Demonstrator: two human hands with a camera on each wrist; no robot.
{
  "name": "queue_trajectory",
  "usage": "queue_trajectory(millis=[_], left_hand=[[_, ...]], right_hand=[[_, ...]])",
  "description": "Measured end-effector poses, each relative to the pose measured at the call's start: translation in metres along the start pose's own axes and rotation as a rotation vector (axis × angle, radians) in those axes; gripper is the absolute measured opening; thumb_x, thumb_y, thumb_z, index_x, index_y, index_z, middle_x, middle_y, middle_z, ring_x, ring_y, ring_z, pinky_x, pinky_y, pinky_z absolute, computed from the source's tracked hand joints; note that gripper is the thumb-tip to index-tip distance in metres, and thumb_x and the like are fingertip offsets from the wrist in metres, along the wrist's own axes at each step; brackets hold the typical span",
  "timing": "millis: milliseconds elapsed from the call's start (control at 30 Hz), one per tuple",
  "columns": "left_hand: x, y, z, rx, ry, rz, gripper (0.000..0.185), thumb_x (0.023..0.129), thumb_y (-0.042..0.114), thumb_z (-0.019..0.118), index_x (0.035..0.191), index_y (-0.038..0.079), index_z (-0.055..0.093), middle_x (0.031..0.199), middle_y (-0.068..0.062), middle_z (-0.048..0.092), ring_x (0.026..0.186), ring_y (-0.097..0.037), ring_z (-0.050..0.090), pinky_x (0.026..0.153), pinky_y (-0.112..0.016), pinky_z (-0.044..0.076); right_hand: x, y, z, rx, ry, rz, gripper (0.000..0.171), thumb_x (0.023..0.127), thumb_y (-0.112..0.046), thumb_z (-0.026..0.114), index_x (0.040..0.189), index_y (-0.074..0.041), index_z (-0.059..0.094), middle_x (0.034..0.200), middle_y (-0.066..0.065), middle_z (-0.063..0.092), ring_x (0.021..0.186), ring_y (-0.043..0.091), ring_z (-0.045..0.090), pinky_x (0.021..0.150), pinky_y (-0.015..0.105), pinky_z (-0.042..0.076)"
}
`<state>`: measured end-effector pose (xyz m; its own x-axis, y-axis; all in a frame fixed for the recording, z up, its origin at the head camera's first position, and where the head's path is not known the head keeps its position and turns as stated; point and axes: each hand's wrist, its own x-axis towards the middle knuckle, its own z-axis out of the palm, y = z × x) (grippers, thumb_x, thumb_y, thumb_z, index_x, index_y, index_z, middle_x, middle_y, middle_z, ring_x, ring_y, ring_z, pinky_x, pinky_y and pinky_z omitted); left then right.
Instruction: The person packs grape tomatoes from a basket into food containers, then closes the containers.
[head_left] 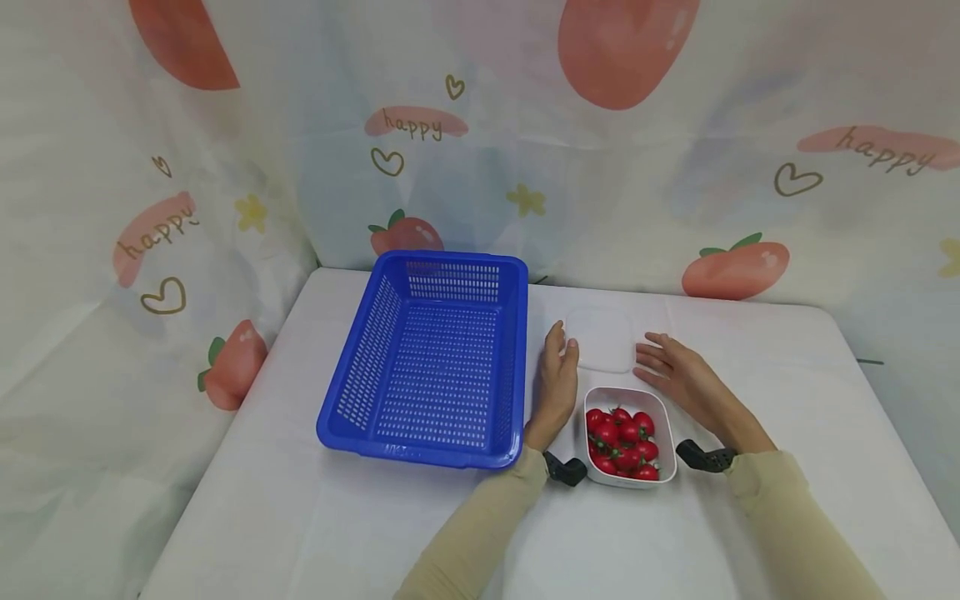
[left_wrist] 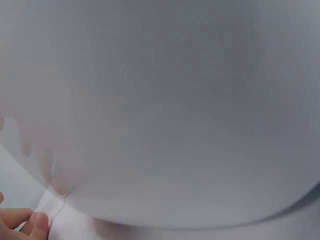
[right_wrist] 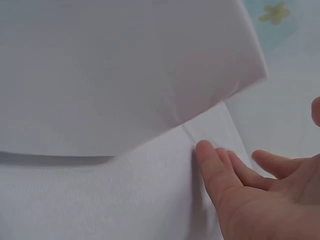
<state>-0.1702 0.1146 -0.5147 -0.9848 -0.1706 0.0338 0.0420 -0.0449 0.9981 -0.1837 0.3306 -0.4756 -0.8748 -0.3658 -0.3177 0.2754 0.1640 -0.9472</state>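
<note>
White lid [head_left: 601,338] lies between left hand [head_left: 557,390] and right hand [head_left: 686,379].

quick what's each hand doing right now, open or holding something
Left hand: open, fingers straight, beside the flat translucent white plastic lid, holding nothing.
Right hand: open, fingers spread at the lid's other side, holding nothing.

I see a table [head_left: 750,533] under a white cloth. On it, left of centre, sits an empty blue perforated basket [head_left: 431,367]. Just to its right lies a white lid [head_left: 602,337], flat, and nearer me a white container [head_left: 630,446] of cherry tomatoes [head_left: 624,443], just apart from the lid.
</note>
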Motion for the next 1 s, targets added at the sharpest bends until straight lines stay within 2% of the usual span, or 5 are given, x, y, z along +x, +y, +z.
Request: queue_trajectory(millis=[167, 400, 733, 867, 1000], left_hand=[[-0.004, 0.0, 0.003, -0.042, 0.015, 0.004, 0.053, 0.108, 0.025, 0.049, 0.158, 0.01, 0.04, 0.156, -0.021, 0.052, 0.143, -0.038, 0.051, 0.116, -0.054, 0.044], [-0.01, 0.008, 0.002, -0.074, 0.024, 0.054, 0.056, 0.106, 0.021, 0.049, 0.159, 0.007, 0.038, 0.154, -0.019, 0.055, 0.135, -0.034, 0.054, 0.109, -0.042, 0.045], [-0.024, 0.023, 0.0, -0.012, -0.052, 0.106, 0.053, 0.107, 0.019, 0.048, 0.159, 0.01, 0.041, 0.154, -0.007, 0.057, 0.135, -0.031, 0.055, 0.111, -0.038, 0.047], [-0.031, 0.031, -0.001, 0.001, -0.082, 0.149, 0.051, 0.107, 0.021, 0.048, 0.157, 0.01, 0.045, 0.152, -0.008, 0.057, 0.138, -0.028, 0.053, 0.113, -0.037, 0.047], [-0.039, 0.039, 0.003, 0.01, -0.104, 0.17, 0.047, 0.108, 0.022, 0.047, 0.153, 0.011, 0.051, 0.149, -0.009, 0.054, 0.14, -0.023, 0.05, 0.116, -0.039, 0.046]], right_hand=[[-0.005, 0.002, 0.001, -0.008, 0.018, 0.011, 0.078, 0.113, -0.05, 0.029, 0.167, -0.005, -0.005, 0.172, 0.028, 0.007, 0.156, 0.041, 0.025, 0.097, 0.012, 0.052], [-0.012, -0.001, 0.001, -0.032, 0.041, -0.018, 0.077, 0.112, -0.046, 0.036, 0.167, -0.004, 0.001, 0.168, 0.026, 0.014, 0.13, 0.006, 0.049, 0.099, 0.012, 0.051], [-0.028, -0.004, 0.005, -0.025, 0.094, -0.08, 0.073, 0.113, -0.038, 0.042, 0.167, -0.006, 0.005, 0.163, 0.022, 0.014, 0.129, 0.009, 0.047, 0.096, 0.012, 0.053], [-0.037, -0.005, 0.009, 0.0, 0.139, -0.146, 0.071, 0.112, -0.035, 0.044, 0.166, -0.006, 0.008, 0.153, 0.006, 0.03, 0.129, 0.01, 0.046, 0.095, 0.012, 0.053], [-0.045, -0.004, 0.015, 0.08, 0.199, -0.27, 0.049, 0.113, -0.028, 0.042, 0.158, -0.012, 0.028, 0.135, -0.006, 0.04, 0.125, 0.011, 0.047, 0.094, 0.013, 0.054]])
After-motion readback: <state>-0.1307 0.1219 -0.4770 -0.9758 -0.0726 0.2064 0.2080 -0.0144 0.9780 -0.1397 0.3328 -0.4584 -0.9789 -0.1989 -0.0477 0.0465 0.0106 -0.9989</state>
